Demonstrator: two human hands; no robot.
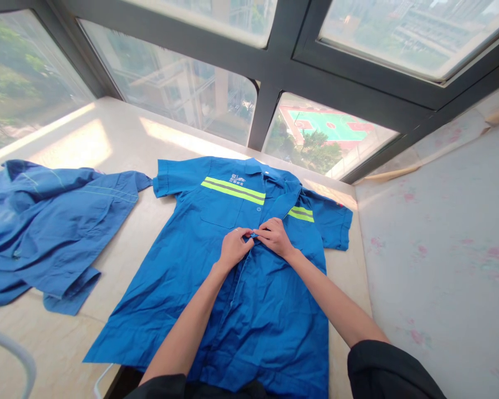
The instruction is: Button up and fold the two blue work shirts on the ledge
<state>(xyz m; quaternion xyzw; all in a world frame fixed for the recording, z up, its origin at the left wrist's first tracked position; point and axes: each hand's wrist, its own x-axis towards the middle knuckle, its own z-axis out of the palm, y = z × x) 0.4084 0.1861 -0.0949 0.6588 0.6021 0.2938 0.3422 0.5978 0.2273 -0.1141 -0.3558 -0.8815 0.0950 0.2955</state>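
A blue short-sleeved work shirt (178, 255) lies spread front side up, with yellow-green and grey stripes across the chest and a white print above them. My left hand (235, 246) pinches the shirt's front edge at mid-chest. Opposite it, my right hand (273, 237) grips the same spot, its fingertips meeting the left ones. A small button seems to be between the fingers, though they mostly cover it. Higher on the placket a button (258, 209) shows. The collar (270, 172) lies open, and its right flap is folded outward.
Another blue garment (54, 227) lies crumpled at the left, touching the shirt's sleeve. Both rest on a pale windowsill (125, 130) below grey-framed windows (274, 72). A flowered wall (436, 244) bounds the right side. A white curved tube (14, 349) stands at the lower left.
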